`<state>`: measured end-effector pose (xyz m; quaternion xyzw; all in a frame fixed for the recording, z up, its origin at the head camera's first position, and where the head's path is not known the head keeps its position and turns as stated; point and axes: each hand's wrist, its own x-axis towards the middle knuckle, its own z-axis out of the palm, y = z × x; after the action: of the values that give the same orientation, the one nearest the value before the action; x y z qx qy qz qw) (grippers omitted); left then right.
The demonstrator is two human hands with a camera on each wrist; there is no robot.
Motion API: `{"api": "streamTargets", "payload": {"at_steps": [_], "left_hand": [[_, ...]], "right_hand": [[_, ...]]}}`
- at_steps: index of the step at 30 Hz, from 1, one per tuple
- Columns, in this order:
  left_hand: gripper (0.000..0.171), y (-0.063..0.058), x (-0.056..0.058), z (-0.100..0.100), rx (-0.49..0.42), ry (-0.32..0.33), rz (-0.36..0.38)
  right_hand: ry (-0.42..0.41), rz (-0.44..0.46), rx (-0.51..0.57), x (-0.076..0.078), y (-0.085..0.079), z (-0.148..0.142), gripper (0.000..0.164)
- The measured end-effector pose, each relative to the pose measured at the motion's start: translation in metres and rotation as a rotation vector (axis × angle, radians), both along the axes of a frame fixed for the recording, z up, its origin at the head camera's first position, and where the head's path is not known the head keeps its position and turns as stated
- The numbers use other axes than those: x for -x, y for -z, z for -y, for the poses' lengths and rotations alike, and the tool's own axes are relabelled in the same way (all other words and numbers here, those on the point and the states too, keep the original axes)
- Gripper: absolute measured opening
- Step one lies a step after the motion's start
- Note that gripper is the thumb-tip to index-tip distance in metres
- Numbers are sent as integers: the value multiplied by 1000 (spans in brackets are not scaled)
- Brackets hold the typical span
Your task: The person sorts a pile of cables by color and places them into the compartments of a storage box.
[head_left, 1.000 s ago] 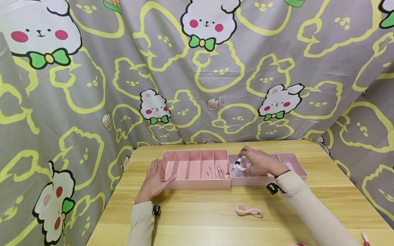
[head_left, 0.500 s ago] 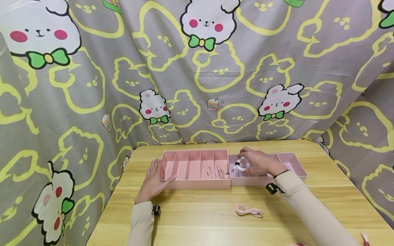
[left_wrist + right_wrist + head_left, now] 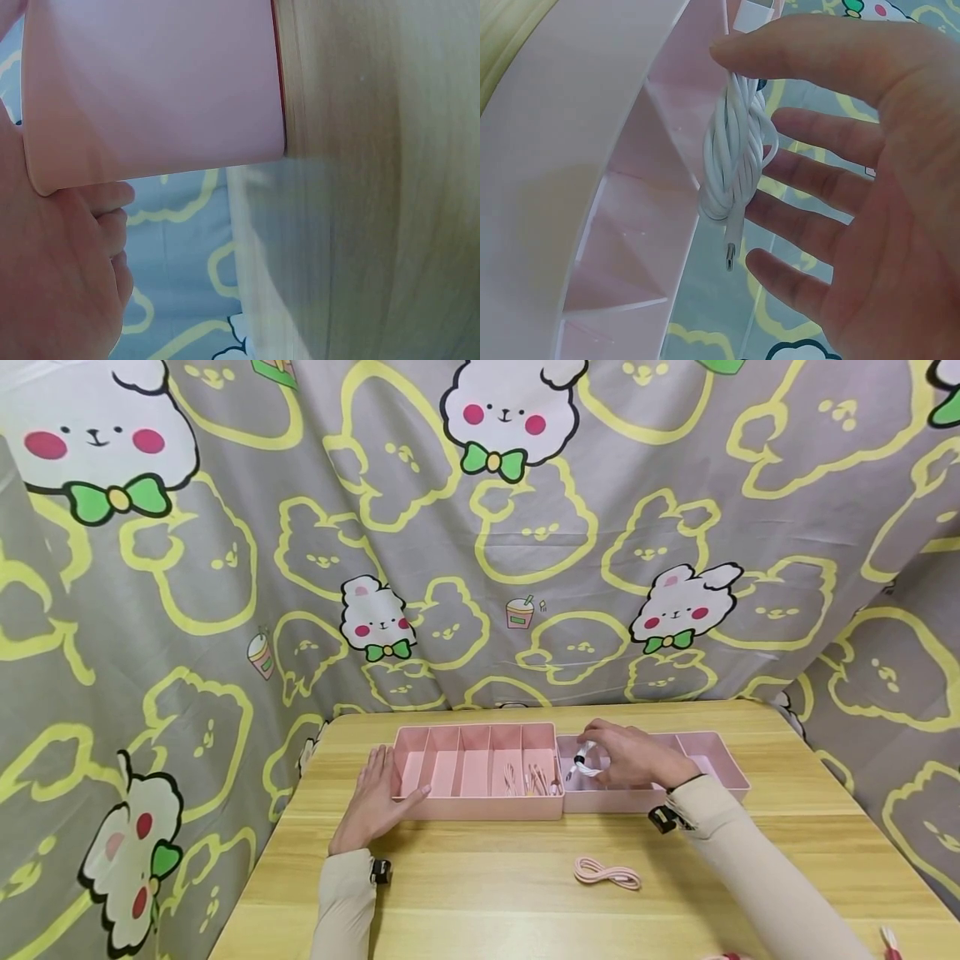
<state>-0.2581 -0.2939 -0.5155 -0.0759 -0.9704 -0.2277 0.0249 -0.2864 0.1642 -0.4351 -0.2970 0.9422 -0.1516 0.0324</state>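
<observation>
My right hand (image 3: 637, 756) is over the lilac divided box (image 3: 607, 802), pinching a coiled white charging cable (image 3: 735, 157) between thumb and fingers. A dark tie wraps the coil, and its small metal plug hangs downward in the right wrist view. At the left end of the pink divided box (image 3: 480, 809), my left hand (image 3: 371, 802) rests with straight fingers along the side and the thumb over the front rim. Thin pale cables (image 3: 537, 781) lie in the pink box's right-hand compartments. The right hand covers part of the lilac box's inside.
A pink cable (image 3: 606, 873), bundled in a figure eight, lies on the wooden table (image 3: 465, 893) in front of the boxes. Near the lower right edge is a red cable end with a white plug (image 3: 889, 937). A patterned curtain (image 3: 450, 543) hangs behind the table.
The white cable coil has turned slightly in my right hand's fingers. Both hands otherwise stay in the same places, and the boxes have not moved.
</observation>
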Motion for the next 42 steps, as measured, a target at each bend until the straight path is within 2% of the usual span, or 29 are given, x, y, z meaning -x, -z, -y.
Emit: {"api": "streamTargets", "payload": {"at_steps": [12,22,34,42], "left_hand": [[115,2,1,-1,8,3,-4],[116,2,1,-1,4,3,-3],[115,3,0,-1,0,2,-3],[114,2,0,0,-2,-6,-4]], "right_hand": [[-3,38,13,-1,3,0,68],[-19,-22,0,1,6,-1,64],[13,6,-2,-2,5,-1,66],[17,-23,30,-5,-2,-3,62]]}}
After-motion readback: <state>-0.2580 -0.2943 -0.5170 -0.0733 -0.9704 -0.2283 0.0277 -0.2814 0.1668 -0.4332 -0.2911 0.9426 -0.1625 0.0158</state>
